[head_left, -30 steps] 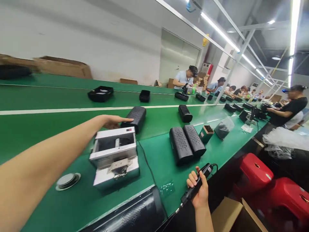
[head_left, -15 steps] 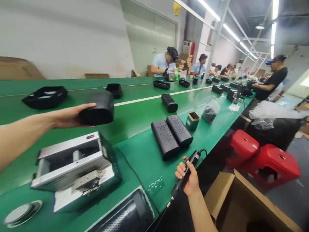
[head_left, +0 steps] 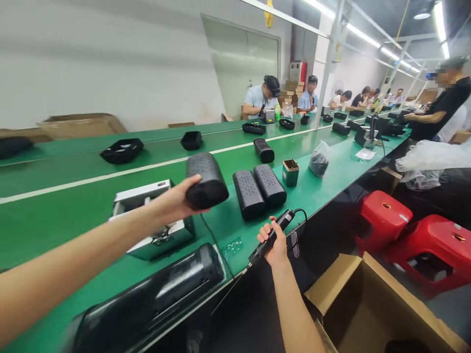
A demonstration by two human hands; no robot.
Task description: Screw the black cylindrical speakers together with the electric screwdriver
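While the left hand (head_left: 184, 198) grasped a black case (head_left: 208, 179) by its near end, thumb on top, the right hand (head_left: 274, 242) had its fingers wrapped round a black screwdriver (head_left: 259, 251). The case seemed to be held up off the table (head_left: 320, 198), at about ten o'clock from the right hand, so the left hand was the nearer one, already on it. Its long axis ran roughly from eleven to five o'clock, much like that of two matching cases, the first (head_left: 248, 193) and the second (head_left: 270, 184), which lay side by side on the table at three o'clock from the left hand and eleven from the right. The screwdriver slanted between one and seven o'clock, cord end up, its thin bit pointing down past the table edge, away from the held case. At seven o'clock from that case, a silver-and-green box (head_left: 160, 247) sat partly behind the left forearm, with a long black speaker (head_left: 150, 299) nearer the viewer. No brand could be made out on the case or screwdriver; the box's small red switch (head_left: 162, 184) was too tiny to show lettering.
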